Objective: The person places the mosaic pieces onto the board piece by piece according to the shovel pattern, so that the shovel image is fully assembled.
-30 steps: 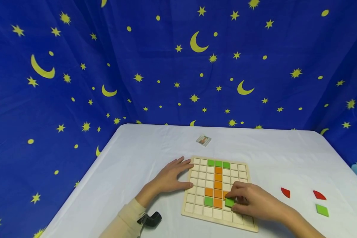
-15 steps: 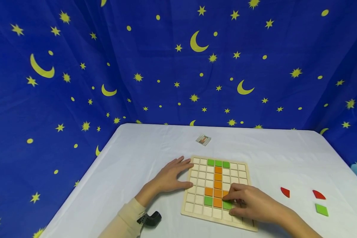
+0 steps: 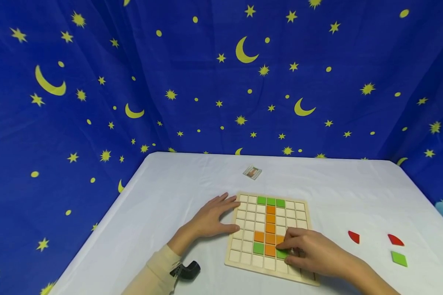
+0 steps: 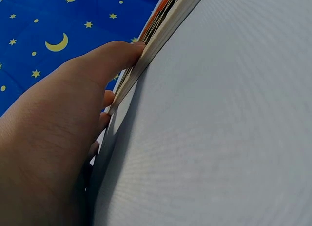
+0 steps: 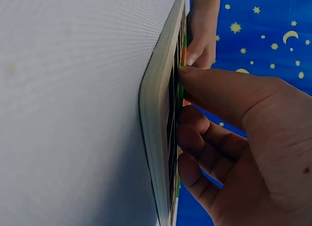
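Note:
A wooden grid board point(image 3: 257, 262) lies on the white cloth. My left hand point(image 3: 210, 219) rests at its left edge, fingers spread, with thumb and fingertips on the rim; the left wrist view shows the thumb point(image 4: 122, 55) over the board's edge. My right hand point(image 3: 313, 250) has its index finger and thumb at opposite sides of a green square tile point(image 3: 282, 253), which lies in a lower cell and is partly hidden by the fingers. Orange tiles point(image 3: 270, 228) form a column with side pieces. Green tiles point(image 3: 271, 201) line the top row, and another green tile point(image 3: 258, 248) sits lower left.
To the right of the board lie a red quarter-circle piece point(image 3: 354, 237), a second red piece point(image 3: 396, 240) and a loose green square point(image 3: 399, 258). A small patterned card point(image 3: 252, 172) lies behind the board. A blue star-print curtain point(image 3: 206, 82) surrounds the table.
The green tile in my right hand, tilted over the board a second ago, has moved slightly left and now lies flat in its cell. My left hand has stayed in place.

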Tool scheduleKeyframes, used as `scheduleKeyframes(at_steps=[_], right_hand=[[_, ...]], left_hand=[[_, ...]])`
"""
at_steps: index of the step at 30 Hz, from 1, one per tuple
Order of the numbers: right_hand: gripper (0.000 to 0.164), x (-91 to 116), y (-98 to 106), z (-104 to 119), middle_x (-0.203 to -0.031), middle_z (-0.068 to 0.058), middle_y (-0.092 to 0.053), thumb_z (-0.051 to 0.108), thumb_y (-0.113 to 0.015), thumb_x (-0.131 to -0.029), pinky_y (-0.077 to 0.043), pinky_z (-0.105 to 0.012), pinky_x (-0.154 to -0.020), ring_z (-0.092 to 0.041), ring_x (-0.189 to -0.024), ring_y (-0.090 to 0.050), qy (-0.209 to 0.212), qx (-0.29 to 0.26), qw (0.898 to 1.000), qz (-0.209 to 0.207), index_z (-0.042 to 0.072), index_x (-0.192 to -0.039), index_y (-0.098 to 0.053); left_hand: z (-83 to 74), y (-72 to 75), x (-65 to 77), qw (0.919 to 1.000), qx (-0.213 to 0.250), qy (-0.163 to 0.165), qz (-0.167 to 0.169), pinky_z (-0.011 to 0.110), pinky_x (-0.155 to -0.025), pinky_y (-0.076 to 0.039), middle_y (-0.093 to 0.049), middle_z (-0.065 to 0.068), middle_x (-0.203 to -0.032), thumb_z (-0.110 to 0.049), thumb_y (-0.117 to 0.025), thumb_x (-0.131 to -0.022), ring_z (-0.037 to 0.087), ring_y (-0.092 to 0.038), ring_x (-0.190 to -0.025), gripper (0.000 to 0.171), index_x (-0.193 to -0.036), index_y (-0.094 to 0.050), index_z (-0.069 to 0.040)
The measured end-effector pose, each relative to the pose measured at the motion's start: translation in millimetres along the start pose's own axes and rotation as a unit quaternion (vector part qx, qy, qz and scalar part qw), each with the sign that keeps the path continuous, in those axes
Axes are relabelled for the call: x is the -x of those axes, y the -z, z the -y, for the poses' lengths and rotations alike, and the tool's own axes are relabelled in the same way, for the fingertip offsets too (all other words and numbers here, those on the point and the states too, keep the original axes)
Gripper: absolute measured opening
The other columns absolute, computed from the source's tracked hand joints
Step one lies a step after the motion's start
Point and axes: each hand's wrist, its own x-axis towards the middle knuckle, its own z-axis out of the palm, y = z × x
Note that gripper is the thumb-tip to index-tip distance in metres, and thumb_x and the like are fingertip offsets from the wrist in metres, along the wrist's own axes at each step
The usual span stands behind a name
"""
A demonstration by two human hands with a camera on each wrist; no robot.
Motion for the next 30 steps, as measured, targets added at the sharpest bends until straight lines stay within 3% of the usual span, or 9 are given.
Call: scheduleKeyframes(at_steps=[12, 18, 30], right_hand=[[0.020, 7, 7, -3, -0.095, 0.022, -0.054, 0.040, -0.070, -0.088, -0.045, -0.021, -0.063, 0.002, -0.073, -0.048, -0.010, 0.046, 0.998, -0.033, 0.032, -0.106, -0.070], [0.021, 19, 13, -10, -0.093, 0.023, -0.055, 0.041, -0.070, -0.087, -0.045, -0.021, -0.062, 0.002, -0.073, -0.050, -0.067, 0.030, 0.997, -0.023, 0.033, -0.107, -0.070], [0.026, 53, 31, -38, -0.083, 0.022, -0.050, 0.040, -0.073, -0.084, -0.039, -0.019, -0.059, 0.001, -0.073, -0.047, -0.156, 0.064, 0.984, -0.063, 0.029, -0.107, -0.071]], left_hand=[[-1.2, 0.3, -0.3, 1.0000, 0.004, 0.003, -0.005, 0.046, -0.114, -0.017, -0.028, -0.014, -0.154, -0.075, -0.054, -0.079, 0.016, -0.014, -0.144, 0.079, -0.146, -0.042, -0.035], [-1.4, -0.9, 0.8, 1.0000, 0.002, 0.001, -0.005, 0.046, -0.114, -0.017, -0.028, -0.014, -0.153, -0.074, -0.055, -0.079, 0.015, -0.013, -0.144, 0.079, -0.146, -0.042, -0.034], [-2.8, -0.8, 0.9, 1.0000, -0.001, -0.005, -0.003, 0.045, -0.115, -0.017, -0.029, -0.012, -0.153, -0.073, -0.056, -0.080, 0.017, -0.015, -0.144, 0.078, -0.146, -0.042, -0.033]])
